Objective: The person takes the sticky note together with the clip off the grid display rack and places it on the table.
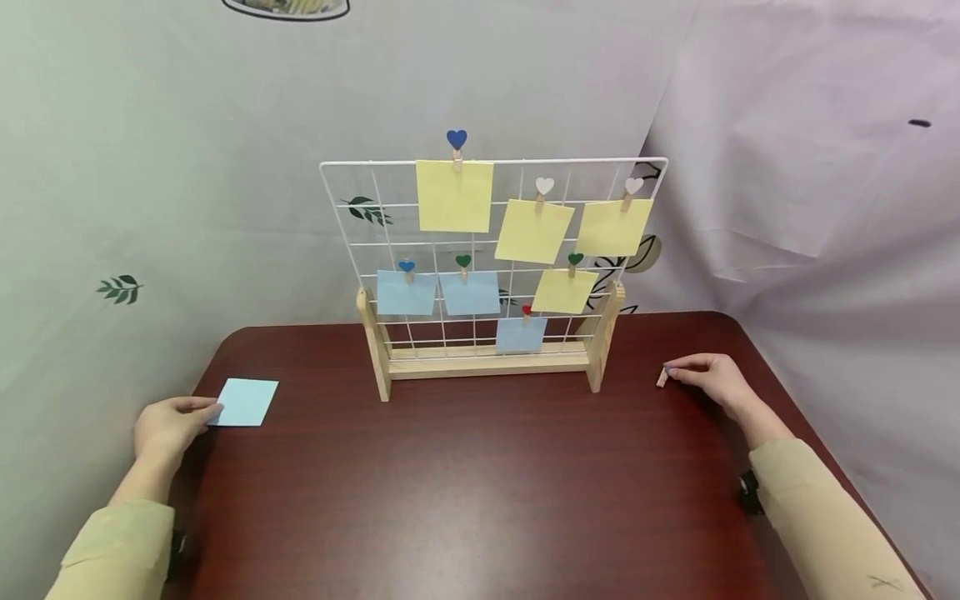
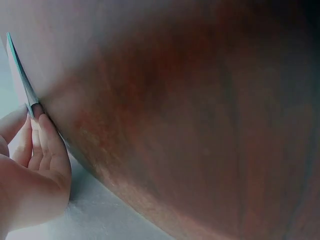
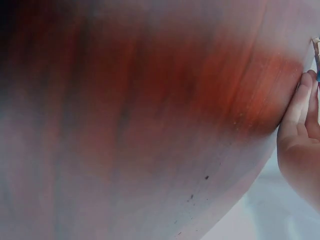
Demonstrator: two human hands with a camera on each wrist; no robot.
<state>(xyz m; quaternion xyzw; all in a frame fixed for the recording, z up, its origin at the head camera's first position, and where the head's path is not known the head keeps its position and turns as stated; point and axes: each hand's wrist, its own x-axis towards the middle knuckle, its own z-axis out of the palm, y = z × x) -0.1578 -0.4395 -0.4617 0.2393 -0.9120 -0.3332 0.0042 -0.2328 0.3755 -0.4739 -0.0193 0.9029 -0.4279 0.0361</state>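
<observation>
A light blue paper note [image 1: 246,402] lies flat near the left edge of the dark red table [image 1: 480,483]. My left hand [image 1: 201,410] pinches its near left corner. The left wrist view shows the note [image 2: 20,70] edge-on, its corner between the fingertips of my left hand [image 2: 36,120]. On the right, a small wooden clothespin [image 1: 662,377] lies on the table, and the curled fingers of my right hand [image 1: 675,372] grip its end. The right wrist view shows only the tip of the clothespin [image 3: 315,50], just above my right hand [image 3: 306,87].
A white wire grid [image 1: 495,250] in a wooden stand [image 1: 487,360] is upright at the back middle. Several yellow and blue notes hang on it from heart-topped clips. Fabric sheets hang behind and to the right of the table.
</observation>
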